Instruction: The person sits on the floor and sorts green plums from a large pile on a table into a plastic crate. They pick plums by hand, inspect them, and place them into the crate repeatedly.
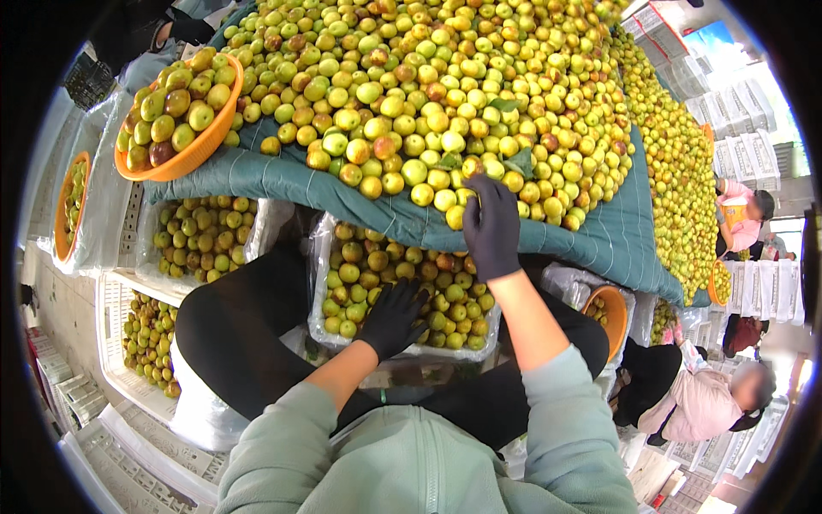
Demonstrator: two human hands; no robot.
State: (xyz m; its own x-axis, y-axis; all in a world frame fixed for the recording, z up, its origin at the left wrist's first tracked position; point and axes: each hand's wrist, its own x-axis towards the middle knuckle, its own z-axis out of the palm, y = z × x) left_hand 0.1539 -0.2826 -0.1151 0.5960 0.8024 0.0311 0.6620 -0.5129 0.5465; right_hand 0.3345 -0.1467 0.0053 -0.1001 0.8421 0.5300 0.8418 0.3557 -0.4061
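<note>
A large pile of green and reddish-brown jujubes [417, 96] covers a padded teal quilt [417, 221] in front of me. My right hand [493, 225], in a dark glove, reaches over the quilt's near edge. Its curled fingers touch the front of the pile; whether a fruit is inside them is hidden. Between my knees stands a crate lined with clear plastic [314, 283], full of jujubes [350, 289]. On this fruit rests my left hand [393, 319], also gloved, palm down with its fingers apart.
An orange basket [192, 157] heaped with jujubes sits on the quilt's left corner. Lined crates of fruit [202, 241] and a white crate [109, 334] stand at left. Another orange basket [610, 321] is by my right knee. People [693, 401] sit farther right near stacked white crates [764, 289].
</note>
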